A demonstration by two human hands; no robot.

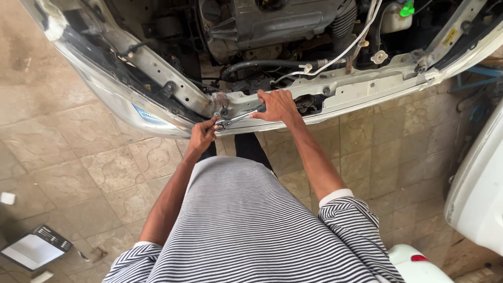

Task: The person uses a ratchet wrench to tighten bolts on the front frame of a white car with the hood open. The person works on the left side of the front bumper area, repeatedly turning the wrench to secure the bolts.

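One open engine bay (272,31) fills the top edge, holding the engine (262,21) and a white tank (393,18) with a green cap (407,9). Both arms reach forward to the front crossmember (361,89). The right hand (277,105) is closed around a ratchet (238,118) handle; the left hand (203,133) pinches its head at the crossmember's left end.

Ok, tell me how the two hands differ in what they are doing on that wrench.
The left hand pinches the head end of the wrench with its fingertips, by the bolt on the front crossbar. The right hand wraps around the handle end in a fuller grip. The left hand sits lower and nearer the body; the right hand sits higher, over the crossbar. Both are bare and on the same wrench.
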